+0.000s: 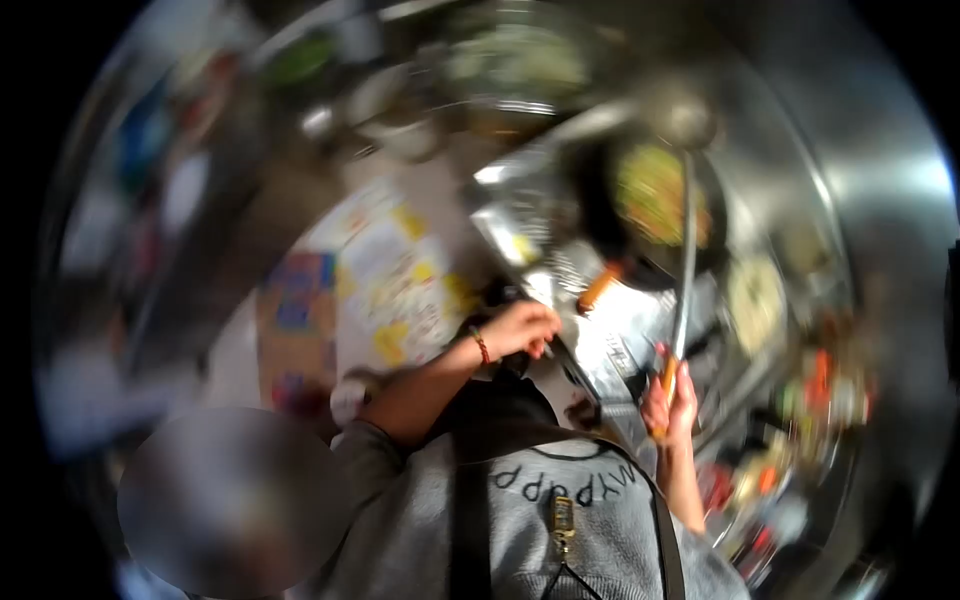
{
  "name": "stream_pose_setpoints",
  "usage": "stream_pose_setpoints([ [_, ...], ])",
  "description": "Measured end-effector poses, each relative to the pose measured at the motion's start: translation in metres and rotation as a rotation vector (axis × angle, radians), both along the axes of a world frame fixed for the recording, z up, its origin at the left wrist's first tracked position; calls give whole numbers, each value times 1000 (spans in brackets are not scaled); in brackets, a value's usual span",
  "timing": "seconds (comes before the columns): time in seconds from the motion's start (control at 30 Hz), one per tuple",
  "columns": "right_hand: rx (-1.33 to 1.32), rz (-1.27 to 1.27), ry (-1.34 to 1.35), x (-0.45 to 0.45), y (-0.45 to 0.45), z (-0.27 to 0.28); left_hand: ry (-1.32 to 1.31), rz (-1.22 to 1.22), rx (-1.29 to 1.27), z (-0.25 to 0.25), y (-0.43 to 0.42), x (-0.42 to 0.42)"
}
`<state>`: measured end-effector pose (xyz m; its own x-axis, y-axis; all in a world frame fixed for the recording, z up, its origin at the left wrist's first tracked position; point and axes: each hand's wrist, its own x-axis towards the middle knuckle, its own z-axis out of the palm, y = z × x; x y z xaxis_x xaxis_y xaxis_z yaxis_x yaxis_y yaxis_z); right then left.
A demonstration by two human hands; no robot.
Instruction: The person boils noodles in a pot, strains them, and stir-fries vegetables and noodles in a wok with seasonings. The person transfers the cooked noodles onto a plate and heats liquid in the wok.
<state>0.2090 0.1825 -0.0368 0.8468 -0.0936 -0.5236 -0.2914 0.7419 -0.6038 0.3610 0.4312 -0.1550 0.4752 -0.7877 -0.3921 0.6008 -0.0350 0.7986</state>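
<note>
My right hand (671,402) is closed round the wooden handle of a long metal ladle (687,260), whose round bowl is at the top, beyond a dark pan. Yellow-green food (655,195) lies in the dark pan (712,215), and a wooden pan handle (598,288) points towards me. My left hand (525,328), with a red bracelet at the wrist, hovers near the front edge of the shiny metal stove top (600,350). Its fingers are curled together, and blur hides whether anything is between them.
A yellow-and-white patterned sheet (400,290) and a brown and blue box (297,325) lie on the left. A large bowl of pale food (520,65) stands at the back. On the right are a pale round dish (755,303) and several bottles or jars (830,390).
</note>
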Motion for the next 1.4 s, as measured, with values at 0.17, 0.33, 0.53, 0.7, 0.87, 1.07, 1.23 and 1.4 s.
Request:
stream_pose_setpoints([
  [0.17,34,648,6,73,76,-11,-314,427,668,-105,167,-121],
  [0.33,-138,1510,-106,138,256,16,267,1384,491,-84,281,-213],
  [0.53,-260,2194,-662,83,544,10,486,1944,249,-80,350,-298],
  [0.7,-594,2108,-1171,9,682,-25,148,2215,48,-132,334,-384],
  [0.87,-734,2093,-1461,-9,727,-39,481,2507,-18,-130,314,-420],
  [1.07,-906,2010,-1688,-16,743,-50,542,2488,-281,-170,313,-421],
  [1.23,-1080,2041,-1943,-7,776,-52,640,2307,120,-79,354,-372],
  [1.4,-748,2156,-1686,12,793,-43,666,2271,139,-72,355,-371],
])
